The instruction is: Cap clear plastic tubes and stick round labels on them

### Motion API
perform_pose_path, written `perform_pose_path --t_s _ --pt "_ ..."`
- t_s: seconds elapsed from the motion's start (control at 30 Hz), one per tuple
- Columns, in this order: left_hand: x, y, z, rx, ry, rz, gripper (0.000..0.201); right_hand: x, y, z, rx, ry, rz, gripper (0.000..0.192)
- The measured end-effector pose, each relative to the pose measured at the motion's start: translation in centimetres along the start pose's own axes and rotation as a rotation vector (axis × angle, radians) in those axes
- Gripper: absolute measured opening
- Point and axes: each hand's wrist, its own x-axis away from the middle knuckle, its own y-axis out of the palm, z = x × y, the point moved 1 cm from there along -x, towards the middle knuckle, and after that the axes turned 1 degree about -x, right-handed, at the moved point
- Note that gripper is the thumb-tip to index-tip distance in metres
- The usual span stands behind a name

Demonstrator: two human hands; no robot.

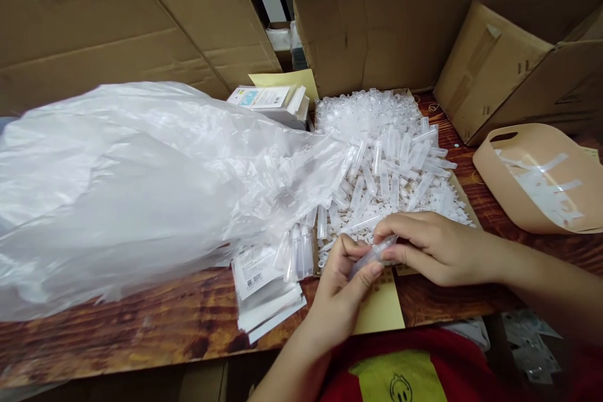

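My left hand (342, 286) and my right hand (431, 245) meet over the table's front edge, both pinching one small clear plastic tube (374, 254) between the fingertips. Just behind them lies a heap of similar clear tubes (386, 163) and small white caps, spread on a flat cardboard sheet (464, 196). A stack of white labelled packets (264, 292) lies left of my left hand, partly under the tubes.
A big crumpled clear plastic bag (132, 188) covers the left of the wooden table (141, 320). Cardboard boxes (509, 56) stand behind and at right. A beige bin (537, 176) with white strips lies at right. A yellow sheet (379, 311) lies under my hands.
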Motion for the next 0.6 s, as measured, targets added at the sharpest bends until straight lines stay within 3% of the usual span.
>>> perform_pose_path --t_s 0.1,0.17,0.23,0.33,0.43,0.53,0.6 --pt "0.1 0.0 -0.4 -0.323 0.260 0.084 0.013 -0.1 1.2 0.6 -0.023 0.102 0.044 0.024" --pt "0.1 0.3 -0.4 -0.534 0.441 0.104 0.012 -0.3 1.7 0.6 -0.084 0.226 0.053 0.028" --pt "-0.1 0.6 0.0 -0.696 0.522 0.116 0.016 -1.0 1.4 0.2 -0.104 0.355 0.020 0.028" --pt "-0.8 0.4 0.8 -0.934 0.469 0.216 0.013 -2.8 -1.6 0.0 0.055 0.520 -0.027 0.030" --pt "-1.5 -0.3 1.3 -1.193 0.384 0.309 0.014 -6.0 -7.2 1.7 0.388 0.584 0.161 0.036" --pt "-2.3 -0.9 1.3 -1.396 0.305 0.242 0.009 -10.1 -11.8 4.9 0.634 0.427 0.231 0.046" --pt "-2.8 -1.0 1.2 -1.439 0.263 0.190 0.018 -12.1 -13.0 6.6 0.732 0.426 0.220 0.051"
